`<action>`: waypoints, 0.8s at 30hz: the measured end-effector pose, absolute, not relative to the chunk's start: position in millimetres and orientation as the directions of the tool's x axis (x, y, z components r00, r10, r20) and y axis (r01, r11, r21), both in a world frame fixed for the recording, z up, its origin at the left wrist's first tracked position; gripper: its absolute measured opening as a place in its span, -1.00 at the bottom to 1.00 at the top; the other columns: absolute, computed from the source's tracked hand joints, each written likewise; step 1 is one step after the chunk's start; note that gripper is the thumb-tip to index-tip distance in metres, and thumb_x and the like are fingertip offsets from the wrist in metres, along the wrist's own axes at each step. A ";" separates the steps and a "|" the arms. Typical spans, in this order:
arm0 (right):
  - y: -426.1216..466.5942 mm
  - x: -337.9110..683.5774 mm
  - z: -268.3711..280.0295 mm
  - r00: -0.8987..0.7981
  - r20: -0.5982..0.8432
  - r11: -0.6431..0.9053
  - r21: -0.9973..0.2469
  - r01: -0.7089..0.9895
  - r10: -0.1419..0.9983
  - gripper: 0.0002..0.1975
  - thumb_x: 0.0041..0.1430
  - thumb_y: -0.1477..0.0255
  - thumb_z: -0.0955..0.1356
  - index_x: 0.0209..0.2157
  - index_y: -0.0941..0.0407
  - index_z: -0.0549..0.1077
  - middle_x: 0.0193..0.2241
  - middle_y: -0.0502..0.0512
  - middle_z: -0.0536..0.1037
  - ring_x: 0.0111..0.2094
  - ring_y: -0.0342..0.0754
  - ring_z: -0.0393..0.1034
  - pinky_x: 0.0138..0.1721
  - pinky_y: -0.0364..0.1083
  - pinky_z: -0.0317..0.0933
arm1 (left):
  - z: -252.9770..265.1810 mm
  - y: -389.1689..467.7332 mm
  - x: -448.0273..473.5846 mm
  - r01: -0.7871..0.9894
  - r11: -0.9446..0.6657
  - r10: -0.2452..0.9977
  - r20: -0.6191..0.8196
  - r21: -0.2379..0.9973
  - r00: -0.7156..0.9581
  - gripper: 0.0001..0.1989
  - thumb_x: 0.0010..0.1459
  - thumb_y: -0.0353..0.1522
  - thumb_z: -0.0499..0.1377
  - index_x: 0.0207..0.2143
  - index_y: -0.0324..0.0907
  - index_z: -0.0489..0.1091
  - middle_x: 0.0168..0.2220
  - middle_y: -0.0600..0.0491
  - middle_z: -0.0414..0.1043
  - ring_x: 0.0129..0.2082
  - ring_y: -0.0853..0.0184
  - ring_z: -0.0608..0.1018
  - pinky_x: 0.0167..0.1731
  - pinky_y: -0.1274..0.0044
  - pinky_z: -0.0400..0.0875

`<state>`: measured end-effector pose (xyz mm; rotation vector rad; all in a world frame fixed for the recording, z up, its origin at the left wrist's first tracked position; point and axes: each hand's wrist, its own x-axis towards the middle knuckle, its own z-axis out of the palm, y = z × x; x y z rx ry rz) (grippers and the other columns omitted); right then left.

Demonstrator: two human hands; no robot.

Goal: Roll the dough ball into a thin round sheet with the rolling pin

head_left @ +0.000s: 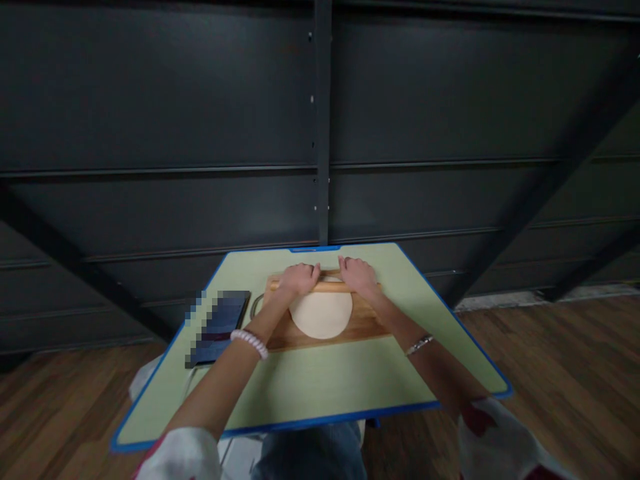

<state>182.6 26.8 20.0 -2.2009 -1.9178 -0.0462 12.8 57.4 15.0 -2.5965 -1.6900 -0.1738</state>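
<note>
Nearest were white sleeves and jeans under the near blue edge of the green table (pixel 310 387), with a beaded bracelet (pixel 250 343) on the left wrist and a metal bangle (pixel 419 344) on the right. Further out a dark phone (pixel 220 327) lay left of a wooden board (pixel 367 323) holding a flat round dough (pixel 320 315). At the board's far side the left hand (pixel 299 277) and right hand (pixel 357 274) lay palms down, fingers flat, pressing on a rolling pin (pixel 327 287) across the dough's far edge, dark metal wall (pixel 320 133) behind
</note>
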 end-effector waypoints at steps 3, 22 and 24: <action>38.9 185.1 21.2 0.162 0.148 -0.142 -0.134 0.981 0.976 -0.49 0.32 0.26 0.03 -0.22 0.20 0.50 -0.24 0.32 0.55 -0.20 0.09 0.46 -0.20 -0.03 0.25 | 14.4 65.5 15.7 0.914 -0.405 0.906 0.131 -0.008 0.403 -0.34 0.27 -0.15 -0.35 -0.26 -0.28 0.48 -0.23 -0.17 0.51 -0.19 0.16 0.54 -0.21 0.41 0.35; 50.4 189.2 16.8 0.065 0.120 -0.045 -0.165 0.985 0.991 -0.58 0.30 0.36 0.07 -0.05 0.28 0.39 -0.06 0.35 0.45 -0.02 0.02 0.33 -0.03 -0.09 0.16 | 9.4 98.9 17.7 0.929 -0.367 0.927 0.100 0.037 0.362 -0.50 0.22 -0.21 -0.19 0.03 -0.30 0.30 0.14 -0.19 0.23 0.16 0.14 0.26 0.08 0.27 0.15; 41.6 188.6 12.5 0.054 0.104 -0.035 -0.180 0.983 0.993 -0.58 0.30 0.32 0.09 -0.02 0.25 0.37 0.03 0.31 0.38 0.09 0.01 0.22 0.05 -0.06 0.09 | 6.7 90.9 13.8 0.921 -0.389 0.919 0.084 0.030 0.385 -0.46 0.24 -0.19 -0.22 0.15 -0.26 0.17 0.24 -0.14 0.06 0.25 0.17 0.09 0.16 0.21 -0.01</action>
